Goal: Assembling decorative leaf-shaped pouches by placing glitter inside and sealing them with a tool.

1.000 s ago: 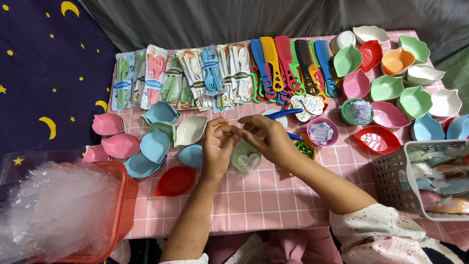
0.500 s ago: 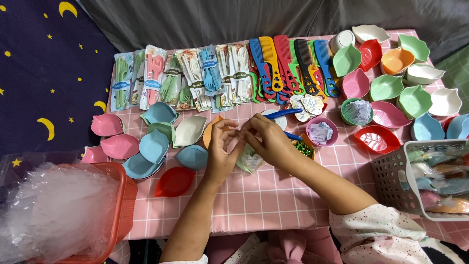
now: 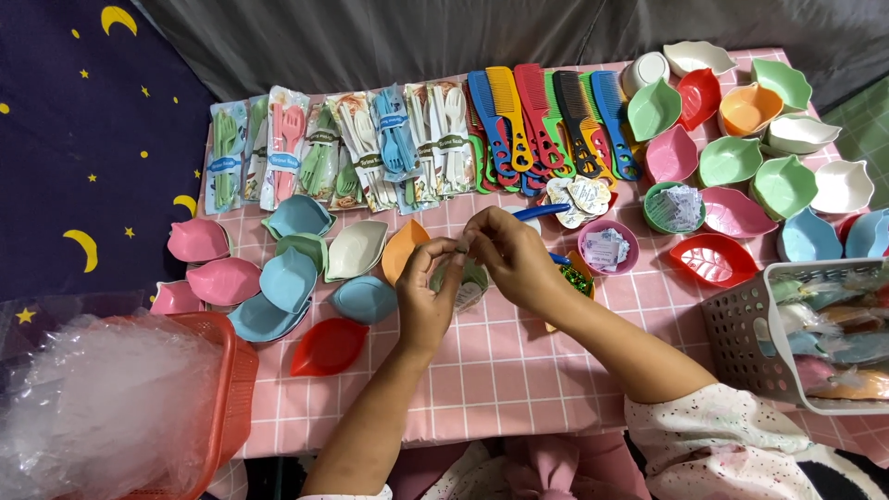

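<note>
My left hand [image 3: 428, 296] and my right hand [image 3: 511, 257] meet above the middle of the pink checked tablecloth [image 3: 482, 370]. Together they pinch the top of a small clear plastic bag [image 3: 468, 282] with a pale green leaf-shaped dish and a white heart tag inside. The bag hangs between my palms, mostly hidden by the left hand's fingers. An orange leaf dish [image 3: 403, 248] lies just left of my left hand. A blue comb handle [image 3: 540, 212] pokes out behind my right hand.
Leaf dishes in pink, blue, cream and red [image 3: 278, 278] cluster at left. Packed cutlery sets [image 3: 343, 153] and combs [image 3: 546, 116] line the far edge. More dishes [image 3: 759, 148] at right, small bowls of tags [image 3: 607, 246], a grey basket [image 3: 796, 333], an orange basket of plastic bags [image 3: 120, 398].
The bag with the dish has been raised and turned edge-on between my hands. Both hands' fingertips have drawn together at its top, uncovering the orange dish to the left.
</note>
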